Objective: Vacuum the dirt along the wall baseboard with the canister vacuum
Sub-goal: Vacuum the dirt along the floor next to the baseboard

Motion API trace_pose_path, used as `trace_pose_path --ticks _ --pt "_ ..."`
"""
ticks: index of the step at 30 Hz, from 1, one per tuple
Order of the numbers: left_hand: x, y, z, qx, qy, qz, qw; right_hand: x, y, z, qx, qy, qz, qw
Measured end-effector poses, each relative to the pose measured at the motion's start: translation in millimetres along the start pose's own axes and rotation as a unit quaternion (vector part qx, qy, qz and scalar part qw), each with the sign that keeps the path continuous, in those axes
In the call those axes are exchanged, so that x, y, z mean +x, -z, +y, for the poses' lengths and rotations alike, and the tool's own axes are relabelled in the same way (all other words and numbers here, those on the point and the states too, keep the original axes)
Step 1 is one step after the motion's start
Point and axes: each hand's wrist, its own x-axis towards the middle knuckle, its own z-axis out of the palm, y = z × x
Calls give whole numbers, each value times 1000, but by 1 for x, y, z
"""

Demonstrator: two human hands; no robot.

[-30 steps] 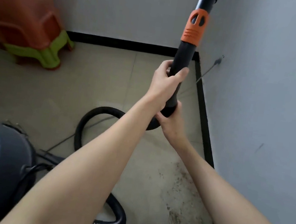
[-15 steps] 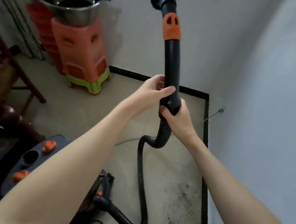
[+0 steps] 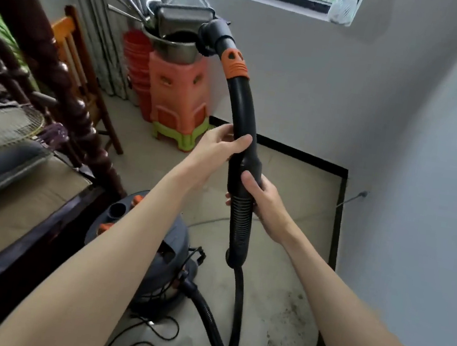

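Two hands hold the vacuum wand [image 3: 244, 111] upright, brush head at 12 o'clock.
Left hand [image 3: 216, 149] wraps loosely, thumb across the tube's front; right hand [image 3: 261, 199] clasps the ribbed hose [image 3: 241, 224] cuff just below. Canister vacuum [image 3: 167, 252] sits at 7 o'clock; dirt [image 3: 288, 326] lies by the black baseboard [image 3: 331, 273] at 5 o'clock (no legible lettering anywhere).

Black wand [image 3: 244, 111] upright, nozzle [image 3: 210, 37] raised (orange collar)
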Motion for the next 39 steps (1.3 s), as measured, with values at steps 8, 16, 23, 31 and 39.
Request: trace_pose_path --ticks 8,16,23,31,39 --pt "-54 29 -15 14 28 15 999 -19 -37 24 15 -23 -17 999" --pt "-68 81 -96 130 111 62 983 5 -56 56 6 -42 53 998" --pt "-70 124 -260 236 347 164 893 49 -53 131 -12 -102 115 988" --pt "-24 107 -371 214 387 260 858 102 -76 214 29 -152 132 979" --pt "-15 87 -392 378 351 341 786 124 -87 247 -3 -207 141 968"
